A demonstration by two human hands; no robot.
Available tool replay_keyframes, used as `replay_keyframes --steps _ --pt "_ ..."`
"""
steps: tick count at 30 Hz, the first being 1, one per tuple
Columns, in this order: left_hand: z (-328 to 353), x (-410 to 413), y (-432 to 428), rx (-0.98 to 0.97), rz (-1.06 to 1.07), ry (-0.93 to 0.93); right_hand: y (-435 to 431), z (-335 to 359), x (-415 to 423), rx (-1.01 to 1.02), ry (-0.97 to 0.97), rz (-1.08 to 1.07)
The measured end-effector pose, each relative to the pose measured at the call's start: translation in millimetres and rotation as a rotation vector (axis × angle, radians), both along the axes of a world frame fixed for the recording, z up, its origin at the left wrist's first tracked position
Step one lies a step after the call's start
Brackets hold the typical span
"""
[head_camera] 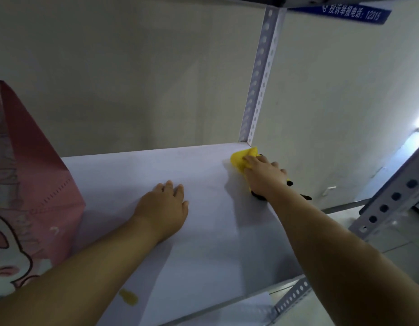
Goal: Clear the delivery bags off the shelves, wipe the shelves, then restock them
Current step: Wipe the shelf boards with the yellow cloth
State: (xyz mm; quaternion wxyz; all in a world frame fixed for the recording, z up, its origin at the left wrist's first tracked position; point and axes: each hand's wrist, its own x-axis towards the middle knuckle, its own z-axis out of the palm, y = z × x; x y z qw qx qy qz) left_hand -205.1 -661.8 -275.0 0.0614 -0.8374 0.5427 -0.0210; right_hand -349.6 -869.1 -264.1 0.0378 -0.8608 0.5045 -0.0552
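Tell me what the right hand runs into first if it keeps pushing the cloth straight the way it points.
Probably the perforated upright post at the shelf's back right corner: the right hand and yellow cloth sit just short of its foot. Depth is hard to judge; the wall lies close behind.

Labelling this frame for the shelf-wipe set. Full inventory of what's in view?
white metal shelf board: 1, white, centre, under both hands
yellow cleaning cloth: 1, yellow with black parts, back right corner of the shelf board
pink paper delivery bag: 1, pink with cartoon print, standing at left
perforated grey metal uprights: 3 seen, grey-white, back right and right edge
blue sign with white text: 1, top right
yellow stain: 1, front of shelf board
left hand: flat on shelf board, empty
right hand: pressing the cloth
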Motion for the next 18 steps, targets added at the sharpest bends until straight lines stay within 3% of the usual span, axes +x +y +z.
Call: replay_keyframes --steps 3,11,14,18 --pt "2.2 -1.4 -1.2 0.006 0.006 0.009 17.5 0.8 9.2 -0.011 0.024 0.017" --pt "15.4 -7.8 -1.0 0.032 0.049 0.032 77.4 -3.9 -32.6 -0.033 -0.051 0.417" --pt "28.9 -12.9 5.8 0.016 0.039 0.036 85.5 -2.2 -60.3 0.014 -0.111 0.393" --pt "44.4 -31.9 31.8 -0.142 0.02 0.079 93.9 -0.5 -77.9 -0.007 -0.078 0.262"
